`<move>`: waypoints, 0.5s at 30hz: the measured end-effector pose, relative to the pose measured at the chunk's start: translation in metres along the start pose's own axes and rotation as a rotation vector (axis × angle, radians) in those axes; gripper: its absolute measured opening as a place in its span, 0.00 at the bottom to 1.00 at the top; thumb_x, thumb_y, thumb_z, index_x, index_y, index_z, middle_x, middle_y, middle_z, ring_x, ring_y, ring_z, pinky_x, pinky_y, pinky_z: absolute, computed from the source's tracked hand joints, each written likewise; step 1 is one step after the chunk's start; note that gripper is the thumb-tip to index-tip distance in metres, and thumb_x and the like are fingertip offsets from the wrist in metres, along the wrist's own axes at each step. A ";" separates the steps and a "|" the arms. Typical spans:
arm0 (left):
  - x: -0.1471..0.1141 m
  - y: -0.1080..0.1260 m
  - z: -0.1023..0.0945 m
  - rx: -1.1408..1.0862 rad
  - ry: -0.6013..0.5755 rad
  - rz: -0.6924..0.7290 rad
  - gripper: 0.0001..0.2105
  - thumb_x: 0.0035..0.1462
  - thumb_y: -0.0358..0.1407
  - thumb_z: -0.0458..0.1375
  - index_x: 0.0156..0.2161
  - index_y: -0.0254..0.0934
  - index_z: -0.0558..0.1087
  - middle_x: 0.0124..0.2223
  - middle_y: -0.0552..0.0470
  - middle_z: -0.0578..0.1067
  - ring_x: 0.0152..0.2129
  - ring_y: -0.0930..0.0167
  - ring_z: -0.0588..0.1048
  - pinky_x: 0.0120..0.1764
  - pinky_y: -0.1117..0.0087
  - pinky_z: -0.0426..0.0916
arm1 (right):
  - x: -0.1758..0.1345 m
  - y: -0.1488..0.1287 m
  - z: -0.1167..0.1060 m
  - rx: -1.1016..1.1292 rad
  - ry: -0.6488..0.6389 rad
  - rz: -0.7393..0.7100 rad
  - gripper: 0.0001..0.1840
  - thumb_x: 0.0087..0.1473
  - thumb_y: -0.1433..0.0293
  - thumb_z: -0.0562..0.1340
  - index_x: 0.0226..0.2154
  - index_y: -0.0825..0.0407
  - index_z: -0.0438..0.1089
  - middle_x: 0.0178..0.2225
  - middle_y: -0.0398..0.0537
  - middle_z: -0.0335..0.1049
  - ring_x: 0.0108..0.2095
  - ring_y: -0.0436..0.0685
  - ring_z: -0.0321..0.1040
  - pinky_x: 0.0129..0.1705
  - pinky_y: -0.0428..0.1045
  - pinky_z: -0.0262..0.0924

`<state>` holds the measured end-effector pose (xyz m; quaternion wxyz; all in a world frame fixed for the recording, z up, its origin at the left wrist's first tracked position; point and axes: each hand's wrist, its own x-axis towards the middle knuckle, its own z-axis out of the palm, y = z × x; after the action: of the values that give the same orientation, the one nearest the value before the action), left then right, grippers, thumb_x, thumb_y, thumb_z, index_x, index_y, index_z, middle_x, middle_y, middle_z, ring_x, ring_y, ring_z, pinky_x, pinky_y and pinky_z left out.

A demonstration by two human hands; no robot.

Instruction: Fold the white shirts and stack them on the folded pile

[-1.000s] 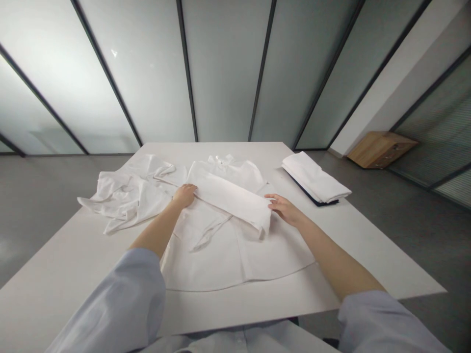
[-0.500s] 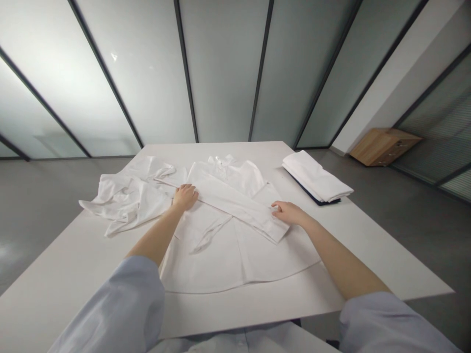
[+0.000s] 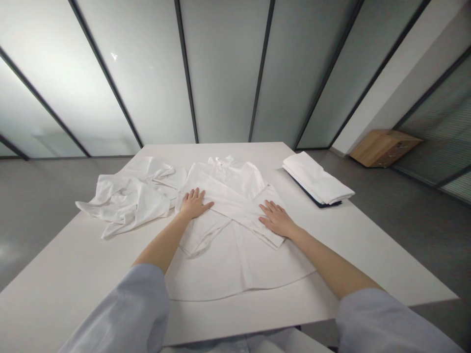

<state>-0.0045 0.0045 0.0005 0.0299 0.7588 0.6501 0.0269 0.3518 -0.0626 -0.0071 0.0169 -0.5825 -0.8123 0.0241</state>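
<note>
A white shirt [image 3: 217,264] lies spread on the table in front of me, its collar end pointing away and its curved hem toward me. Both sleeves are folded inward across the body and cross near the middle. My left hand [image 3: 194,203] rests on the upper left part of the folded sleeve, fingers spread. On the right, my right hand [image 3: 276,218] lies flat over the cuff end of the sleeve, fingers apart. Neither hand grips the cloth.
A crumpled white garment [image 3: 128,198] lies to the left of the shirt. At the right edge sits a stack of folded white cloth [image 3: 316,177] with a dark piece beneath. The white table [image 3: 371,264] has a wooden cabinet [image 3: 380,148] beyond it on the floor.
My left hand has moved slightly right and spread its fingers on the sleeve. My right hand has gone from pinching near the cuff to lying flat on it.
</note>
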 end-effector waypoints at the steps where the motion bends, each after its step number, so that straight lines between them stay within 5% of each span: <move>1: -0.003 0.001 -0.002 0.021 0.003 0.006 0.39 0.57 0.61 0.42 0.65 0.36 0.54 0.68 0.38 0.51 0.64 0.54 0.51 0.61 0.54 0.47 | -0.003 -0.002 -0.004 -0.017 -0.012 0.001 0.33 0.61 0.54 0.49 0.63 0.52 0.55 0.67 0.58 0.46 0.66 0.65 0.44 0.62 0.59 0.45; 9: -0.011 0.004 -0.038 0.061 -0.032 0.052 0.31 0.59 0.59 0.42 0.52 0.37 0.69 0.47 0.42 0.76 0.47 0.60 0.73 0.52 0.60 0.60 | 0.004 -0.013 -0.055 -0.041 -0.126 0.086 0.27 0.58 0.52 0.53 0.52 0.50 0.68 0.48 0.56 0.72 0.48 0.64 0.69 0.49 0.56 0.60; 15: 0.013 0.010 -0.022 0.041 0.097 0.070 0.29 0.63 0.51 0.44 0.63 0.36 0.58 0.66 0.40 0.58 0.62 0.57 0.57 0.58 0.58 0.53 | 0.075 -0.008 -0.047 -0.005 0.045 -0.031 0.28 0.62 0.57 0.50 0.60 0.52 0.60 0.64 0.55 0.54 0.63 0.61 0.51 0.61 0.54 0.48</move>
<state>0.0059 0.0165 0.0235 -0.0182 0.7794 0.6242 0.0516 0.3231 0.0073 0.0407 0.0338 -0.5705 -0.8206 0.0086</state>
